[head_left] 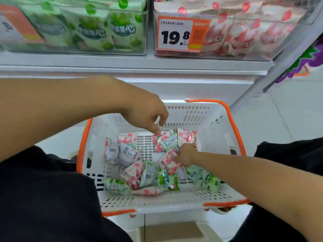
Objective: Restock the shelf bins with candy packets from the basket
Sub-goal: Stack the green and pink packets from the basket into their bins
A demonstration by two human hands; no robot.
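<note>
the basket (197, 114) is white with orange handles and rim trim, and the packets (150, 172) in it are white with pink-red strawberry prints or pale green with green fruit prints. the left bin (87, 30) holds green-printed packets, the right bin (244, 32) pink-printed ones behind an orange and white price tag (180, 34) with black numerals.

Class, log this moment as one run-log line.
left hand: reaching for red packet | right hand: gripping red packet | basket: mixed packets | bins: stocked

hands (148, 117): 2 | basket (192, 112): 1 | shelf bins (145, 32): 2 | price tags (181, 34): 2
</note>
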